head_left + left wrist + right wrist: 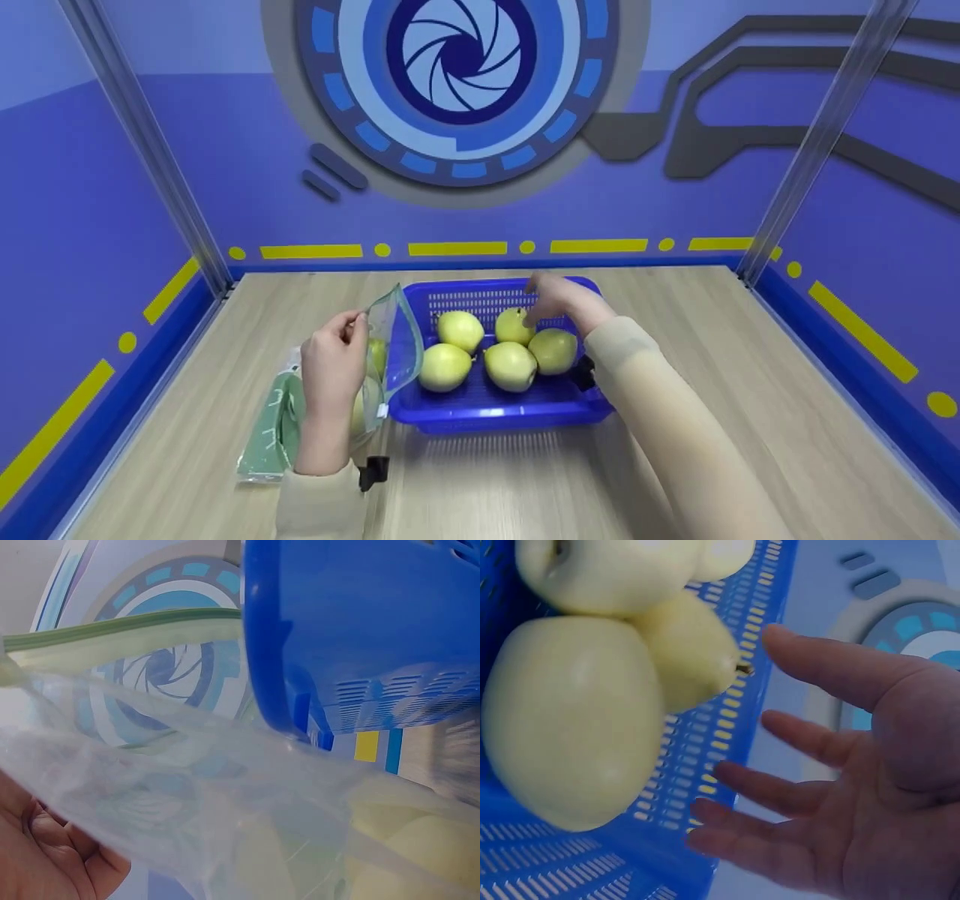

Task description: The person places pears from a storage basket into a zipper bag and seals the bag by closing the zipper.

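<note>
My left hand [334, 367] pinches the rim of a clear zip bag [405, 341] with a green seal edge. The bag's mouth gapes toward the basket, and pale green pears [377, 356] show through its side. In the left wrist view, the clear film [150, 795] crosses in front of the blue basket. My right hand [559, 298] hovers over the back right of the blue basket [491, 415], fingers spread and holding nothing. Nearest to it is a yellow-green pear [694, 652] with a short stem. Several pears lie loose in the basket.
A flat green plastic packet [266, 439] lies left of the basket, partly behind my left forearm. The wooden tabletop [735, 390] is bounded by blue printed walls [225, 172] at the back and both sides.
</note>
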Demonstrator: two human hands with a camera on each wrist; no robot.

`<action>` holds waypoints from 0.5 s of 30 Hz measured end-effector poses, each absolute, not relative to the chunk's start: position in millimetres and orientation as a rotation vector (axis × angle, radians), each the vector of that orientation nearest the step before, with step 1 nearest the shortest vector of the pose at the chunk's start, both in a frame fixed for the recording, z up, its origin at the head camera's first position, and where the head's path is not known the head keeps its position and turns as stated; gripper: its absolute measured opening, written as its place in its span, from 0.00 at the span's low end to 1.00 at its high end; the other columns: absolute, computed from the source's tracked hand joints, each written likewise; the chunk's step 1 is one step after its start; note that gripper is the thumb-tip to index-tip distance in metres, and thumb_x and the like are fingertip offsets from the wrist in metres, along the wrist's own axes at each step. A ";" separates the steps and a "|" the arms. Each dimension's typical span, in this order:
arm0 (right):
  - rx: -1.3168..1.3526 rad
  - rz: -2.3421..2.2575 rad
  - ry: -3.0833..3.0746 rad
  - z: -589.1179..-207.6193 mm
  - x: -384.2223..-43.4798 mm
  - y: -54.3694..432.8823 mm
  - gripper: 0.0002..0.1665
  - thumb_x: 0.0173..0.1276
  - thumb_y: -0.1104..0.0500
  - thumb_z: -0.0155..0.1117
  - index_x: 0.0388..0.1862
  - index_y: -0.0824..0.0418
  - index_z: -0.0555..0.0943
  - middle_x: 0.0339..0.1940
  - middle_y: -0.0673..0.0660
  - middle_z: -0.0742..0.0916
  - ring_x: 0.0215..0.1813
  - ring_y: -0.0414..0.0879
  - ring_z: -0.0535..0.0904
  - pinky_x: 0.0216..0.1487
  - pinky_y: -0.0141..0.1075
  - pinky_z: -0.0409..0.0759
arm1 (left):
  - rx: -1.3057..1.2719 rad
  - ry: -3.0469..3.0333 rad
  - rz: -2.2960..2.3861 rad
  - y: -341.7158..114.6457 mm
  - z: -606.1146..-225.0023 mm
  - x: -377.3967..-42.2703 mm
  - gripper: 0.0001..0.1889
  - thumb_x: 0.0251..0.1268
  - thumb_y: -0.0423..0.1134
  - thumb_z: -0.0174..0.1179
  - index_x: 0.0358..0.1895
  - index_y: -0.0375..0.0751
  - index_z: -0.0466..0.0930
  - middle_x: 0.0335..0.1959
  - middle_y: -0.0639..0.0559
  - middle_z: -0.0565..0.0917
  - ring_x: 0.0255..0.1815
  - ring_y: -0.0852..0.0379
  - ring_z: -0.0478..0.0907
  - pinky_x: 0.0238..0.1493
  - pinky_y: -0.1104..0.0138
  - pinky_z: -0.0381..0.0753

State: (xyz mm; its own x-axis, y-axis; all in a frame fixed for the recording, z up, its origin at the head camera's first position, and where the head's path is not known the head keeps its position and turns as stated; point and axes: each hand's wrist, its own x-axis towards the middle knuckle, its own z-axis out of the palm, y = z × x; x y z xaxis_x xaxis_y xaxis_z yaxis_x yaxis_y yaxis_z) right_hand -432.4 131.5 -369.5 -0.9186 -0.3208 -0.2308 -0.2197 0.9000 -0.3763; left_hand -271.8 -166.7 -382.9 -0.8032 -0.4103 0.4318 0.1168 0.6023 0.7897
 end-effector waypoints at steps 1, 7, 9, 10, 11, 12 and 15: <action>-0.374 -0.469 2.763 -370.5 -433.2 132.6 0.42 0.62 0.55 0.75 0.72 0.68 0.71 0.72 0.68 0.77 0.74 0.64 0.71 0.76 0.53 0.69 | 0.231 -2.237 -1.161 -166.7 -382.9 -271.8 0.12 0.75 0.36 0.58 0.47 0.31 0.89 0.24 0.46 0.81 0.22 0.58 0.69 0.26 0.69 0.67; -0.280 -0.345 2.665 -376.1 -435.3 141.3 0.22 0.59 0.48 0.77 0.44 0.63 0.86 0.42 0.57 0.87 0.50 0.51 0.83 0.59 0.44 0.80 | 0.239 -2.238 -1.162 -167.0 -382.9 -271.7 0.12 0.75 0.36 0.58 0.47 0.32 0.89 0.25 0.45 0.81 0.22 0.57 0.69 0.26 0.69 0.67; -0.273 -0.340 2.630 -378.8 -436.3 143.7 0.19 0.58 0.47 0.78 0.37 0.60 0.84 0.35 0.54 0.84 0.44 0.48 0.79 0.53 0.41 0.79 | 0.248 -2.243 -1.168 -167.0 -382.6 -271.6 0.12 0.75 0.37 0.58 0.47 0.32 0.89 0.25 0.46 0.81 0.22 0.57 0.69 0.26 0.69 0.66; -0.269 -0.341 2.613 -380.4 -437.0 144.7 0.20 0.58 0.46 0.78 0.37 0.60 0.84 0.36 0.54 0.84 0.44 0.48 0.79 0.52 0.41 0.79 | 0.252 -2.245 -1.173 -167.0 -382.4 -271.5 0.13 0.75 0.37 0.58 0.47 0.32 0.89 0.25 0.46 0.81 0.22 0.57 0.69 0.26 0.69 0.66; -0.267 -0.333 2.594 -382.1 -437.9 145.5 0.21 0.58 0.45 0.78 0.37 0.60 0.84 0.36 0.54 0.84 0.44 0.48 0.79 0.51 0.41 0.80 | 0.257 -2.247 -1.178 -167.0 -382.1 -271.4 0.13 0.75 0.37 0.58 0.48 0.32 0.89 0.25 0.46 0.80 0.22 0.57 0.69 0.26 0.69 0.66; -0.270 -0.316 2.577 -383.5 -438.4 146.4 0.27 0.59 0.44 0.78 0.47 0.62 0.85 0.46 0.57 0.87 0.52 0.51 0.82 0.58 0.44 0.81 | 0.260 -2.250 -1.184 -166.9 -381.7 -271.3 0.13 0.76 0.37 0.58 0.48 0.33 0.89 0.24 0.46 0.80 0.22 0.57 0.69 0.25 0.70 0.66; -0.271 -0.269 2.525 -388.6 -441.2 149.1 0.45 0.60 0.41 0.76 0.69 0.64 0.77 0.72 0.63 0.78 0.73 0.60 0.74 0.73 0.53 0.73 | 0.265 -2.252 -1.194 -166.9 -381.1 -271.4 0.13 0.76 0.38 0.58 0.48 0.33 0.89 0.24 0.46 0.80 0.21 0.57 0.68 0.25 0.70 0.65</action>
